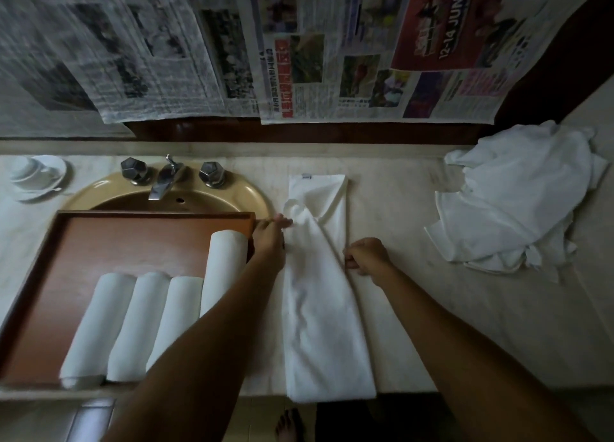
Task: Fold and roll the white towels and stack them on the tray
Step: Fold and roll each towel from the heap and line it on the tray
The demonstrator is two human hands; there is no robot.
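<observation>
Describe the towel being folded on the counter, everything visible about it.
The towel being folded is white, soft-looking cloth, laid flat as a long narrow strip running from the counter's near edge toward the wall. A small tag shows at its far end. Its upper part is creased diagonally. The left hand presses its left edge beside the tray; the right hand pinches a fold.

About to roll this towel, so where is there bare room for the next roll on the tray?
The tray is bare behind the three short-set rolls, up to its far rim, left of the fourth roll. The near edge is crowded. The counter between the flat towel and the pile is also free.
</observation>
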